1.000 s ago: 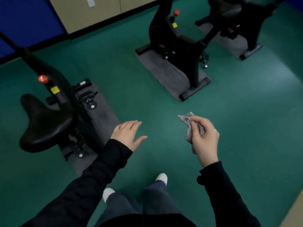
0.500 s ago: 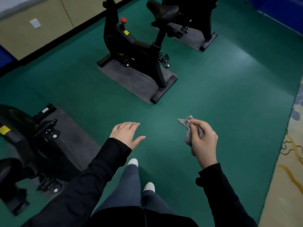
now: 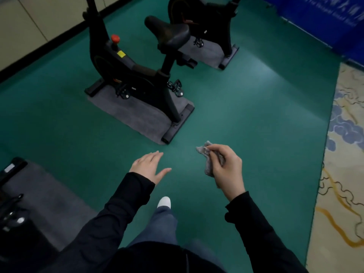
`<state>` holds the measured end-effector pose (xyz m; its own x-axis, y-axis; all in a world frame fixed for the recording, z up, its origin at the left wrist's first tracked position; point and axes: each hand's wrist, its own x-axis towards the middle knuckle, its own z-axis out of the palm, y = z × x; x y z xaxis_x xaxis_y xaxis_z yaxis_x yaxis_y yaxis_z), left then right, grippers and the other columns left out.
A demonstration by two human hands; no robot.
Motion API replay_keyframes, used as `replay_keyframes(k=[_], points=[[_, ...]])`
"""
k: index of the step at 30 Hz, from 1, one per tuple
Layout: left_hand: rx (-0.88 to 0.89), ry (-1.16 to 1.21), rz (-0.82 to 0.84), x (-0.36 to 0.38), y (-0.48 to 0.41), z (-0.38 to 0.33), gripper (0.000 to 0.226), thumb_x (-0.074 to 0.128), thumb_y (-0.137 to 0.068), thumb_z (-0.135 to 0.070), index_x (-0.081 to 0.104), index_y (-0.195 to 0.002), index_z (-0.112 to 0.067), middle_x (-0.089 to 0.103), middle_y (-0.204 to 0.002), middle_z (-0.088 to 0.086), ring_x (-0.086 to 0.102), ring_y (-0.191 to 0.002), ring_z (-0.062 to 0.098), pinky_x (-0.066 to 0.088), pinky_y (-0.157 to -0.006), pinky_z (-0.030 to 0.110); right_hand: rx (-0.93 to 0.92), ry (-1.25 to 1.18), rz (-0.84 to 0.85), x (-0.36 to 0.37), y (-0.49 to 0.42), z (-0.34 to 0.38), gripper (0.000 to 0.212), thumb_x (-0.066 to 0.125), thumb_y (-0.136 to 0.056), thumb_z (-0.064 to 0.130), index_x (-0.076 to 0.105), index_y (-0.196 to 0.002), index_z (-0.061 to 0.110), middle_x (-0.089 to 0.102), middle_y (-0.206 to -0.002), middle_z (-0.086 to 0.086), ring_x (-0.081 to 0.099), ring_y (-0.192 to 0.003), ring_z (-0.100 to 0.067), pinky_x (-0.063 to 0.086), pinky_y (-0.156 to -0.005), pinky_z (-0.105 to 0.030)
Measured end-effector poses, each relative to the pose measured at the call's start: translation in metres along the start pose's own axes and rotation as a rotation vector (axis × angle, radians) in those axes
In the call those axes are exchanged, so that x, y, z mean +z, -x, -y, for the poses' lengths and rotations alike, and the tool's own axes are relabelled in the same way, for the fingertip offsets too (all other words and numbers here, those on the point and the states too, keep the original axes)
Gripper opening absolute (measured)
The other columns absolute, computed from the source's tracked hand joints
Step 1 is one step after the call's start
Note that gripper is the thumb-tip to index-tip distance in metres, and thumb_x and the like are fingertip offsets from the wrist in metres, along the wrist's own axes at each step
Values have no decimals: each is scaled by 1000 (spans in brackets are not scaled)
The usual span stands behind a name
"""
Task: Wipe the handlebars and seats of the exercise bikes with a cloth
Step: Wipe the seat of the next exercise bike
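Cloth (image 3: 208,160) bunched in closed right hand (image 3: 226,166) fingers (image 3: 216,149); left hand (image 3: 150,166) empty, fingers spread.

Green floor (image 3: 246,107) carries three grey mats: centre mat (image 3: 136,113) under a black exercise bike (image 3: 137,75), upper-centre mat (image 3: 208,54) under a second bike (image 3: 208,18), lower-left mat (image 3: 45,200); patterned carpet (image 3: 342,174) along right edge.

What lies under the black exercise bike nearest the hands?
A grey rectangular mat lies under the black exercise bike, on the green floor. The bike's base bars hide parts of it.
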<state>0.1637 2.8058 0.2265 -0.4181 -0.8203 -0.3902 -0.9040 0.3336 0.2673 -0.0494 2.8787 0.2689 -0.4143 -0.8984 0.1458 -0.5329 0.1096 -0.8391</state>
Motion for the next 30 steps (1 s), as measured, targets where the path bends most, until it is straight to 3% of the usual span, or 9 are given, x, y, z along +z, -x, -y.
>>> replay_keyframes(k=[4,14,19,23,27,30], points=[[27,-19,42,-23,-58,-8,68,36,-93,-58,22,-148,-20,23,-155,-1,23,-141,15,20,-112,33,-21,40,-4,-6,-47,-7,22,61,-85,-6,70,-89,13,67,-94,6,57,-93,12,38,-85,-4],[-35,-106,103,-39,-151,-77,68,33,-93,-60,21,-148,-22,34,-151,1,29,-138,16,21,-111,32,34,-17,-123,-77,-149,-73,29,61,-85,-5,67,-90,23,65,-93,14,59,-90,8,39,-83,-4],[-107,-28,40,-43,-197,-145,66,35,-93,-59,23,-147,-23,33,-151,-2,30,-137,14,23,-109,30,8,-34,-91,-129,-216,-114,29,61,-85,-5,67,-89,22,66,-92,10,60,-90,3,40,-83,-4],[-138,39,-29,-51,-226,-195,66,37,-93,-58,25,-147,-22,33,-151,-2,30,-137,14,24,-109,30,-10,-61,-56,-168,-263,-135,30,60,-85,-5,66,-88,24,66,-93,12,59,-91,11,39,-83,-3],[-190,94,-109,-62,-247,-220,65,38,-93,-56,26,-146,-22,33,-150,-3,31,-136,13,26,-109,31,-27,-101,5,-182,-304,-147,28,60,-86,-4,67,-87,23,68,-94,7,58,-91,14,39,-82,-2],[-244,105,-137,-70,-258,-226,64,38,-93,-56,26,-146,-21,33,-150,-2,31,-136,14,26,-108,30,-61,-122,53,-179,-328,-149,28,61,-86,-2,66,-87,26,66,-93,15,58,-91,15,37,-81,-1]])
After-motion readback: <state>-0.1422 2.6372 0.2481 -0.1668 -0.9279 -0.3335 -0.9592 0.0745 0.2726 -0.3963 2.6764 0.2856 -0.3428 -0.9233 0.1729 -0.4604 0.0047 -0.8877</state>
